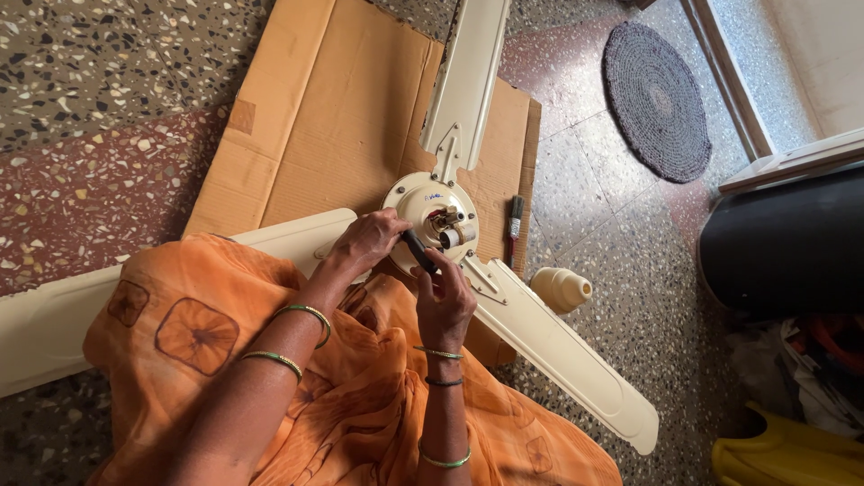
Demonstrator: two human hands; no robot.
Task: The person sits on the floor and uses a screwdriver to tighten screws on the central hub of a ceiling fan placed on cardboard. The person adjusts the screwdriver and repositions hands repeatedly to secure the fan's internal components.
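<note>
fan hub (430,219): flat on the cardboard (315,117), 3 blades out, shaft stub pointing up-right.
tool (418,251): dark handle, long axis running from hub centre down toward me.
left hand (367,239): fingers clamped on the tool, touching the hub's left rim.
right hand (443,301): just below the hub, fingers curled on the handle end; I see both equally near.
brush (515,225): right of hub, untouched.

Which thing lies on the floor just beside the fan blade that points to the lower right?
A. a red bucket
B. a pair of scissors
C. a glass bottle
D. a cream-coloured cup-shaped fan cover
D: a cream-coloured cup-shaped cover lies on the speckled floor right next to the lower-right fan blade, near the small brush.
</note>
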